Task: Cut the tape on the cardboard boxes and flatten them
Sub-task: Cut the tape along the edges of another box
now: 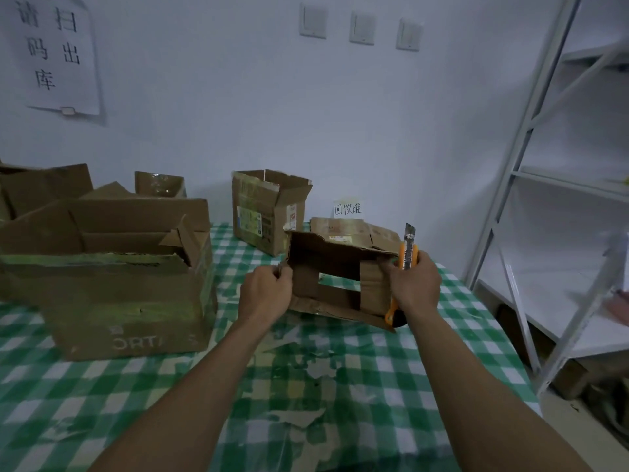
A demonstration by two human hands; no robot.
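A small brown cardboard box (pixel 335 267) is held up off the table between both hands, its open side facing me with flaps loose. My left hand (pixel 265 294) grips its left edge. My right hand (pixel 415 284) presses against its right side while gripping an orange utility knife (pixel 406 257), blade pointing up. Flattened cardboard (pixel 354 229) lies just behind the held box. An open upright box (pixel 265 209) stands further back. A large open box (pixel 112 277) sits at the left.
A green and white checked tablecloth (pixel 306 386) covers the table. More open boxes (pixel 41 189) stand at the far left. A small handwritten paper label (pixel 348 209) stands against the wall. A white metal shelf rack (pixel 558 199) stands at the right.
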